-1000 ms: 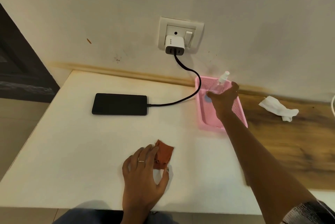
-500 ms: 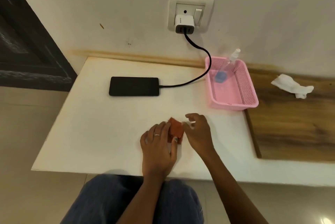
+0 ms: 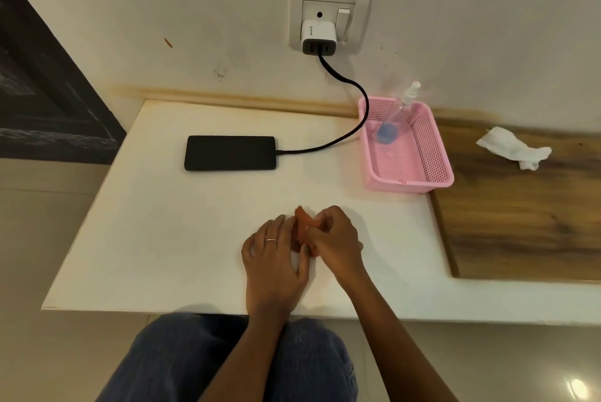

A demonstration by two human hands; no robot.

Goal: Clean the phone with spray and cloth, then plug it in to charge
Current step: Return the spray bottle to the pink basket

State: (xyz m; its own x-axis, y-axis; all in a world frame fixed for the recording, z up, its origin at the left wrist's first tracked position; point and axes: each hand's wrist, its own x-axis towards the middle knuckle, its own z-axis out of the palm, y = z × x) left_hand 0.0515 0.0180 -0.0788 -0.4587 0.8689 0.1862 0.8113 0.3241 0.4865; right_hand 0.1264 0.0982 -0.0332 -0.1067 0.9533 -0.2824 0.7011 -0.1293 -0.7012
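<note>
Head view: phone [image 3: 230,153] on bench [image 3: 169,239], cable [image 3: 341,138] attached. Spray bottle [image 3: 395,118] in pink basket [image 3: 432,154] right of phone. Both hands, left [image 3: 276,258] and right [image 3: 335,239], pinch orange cloth [image 3: 302,223] nearer than phone. Cleaning, charging apparently done; cloth unstowed.

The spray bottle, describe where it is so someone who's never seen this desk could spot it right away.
Find the wall socket with the white charger and follow its black cable down to the pink mesh basket at the back of the white table. The spray bottle lies tilted inside, nozzle against the back rim. It is clear with blue at its base, the basket's only item.
</note>
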